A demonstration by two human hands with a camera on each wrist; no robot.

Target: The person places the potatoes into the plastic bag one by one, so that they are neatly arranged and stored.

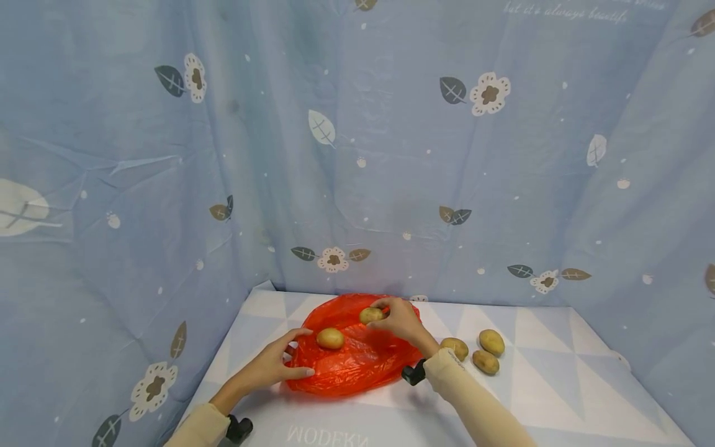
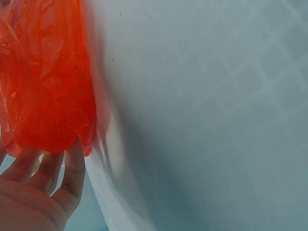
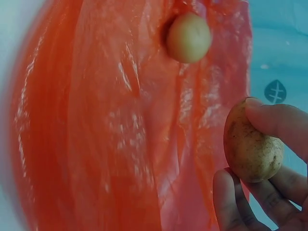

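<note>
A red plastic bag (image 1: 357,366) lies spread on the table, with a potato (image 1: 331,338) on its left part. My left hand (image 1: 274,362) is at the bag's left edge, thumb and fingers spread apart. In the left wrist view, the fingers (image 2: 72,178) touch the rim of the red plastic. Above the bag's far right part, my right hand (image 1: 399,320) holds another potato (image 3: 250,142) between thumb and fingers. That potato has dark specks on its skin. The right wrist view also shows the potato on the bag, apart from the held one.
Right of the bag, three potatoes lie close together: one partly behind the right forearm (image 1: 454,347), one farther back (image 1: 491,342) and one nearer (image 1: 486,362). A blue patterned curtain (image 1: 391,186) hangs behind the table (image 1: 547,385) and along its left side.
</note>
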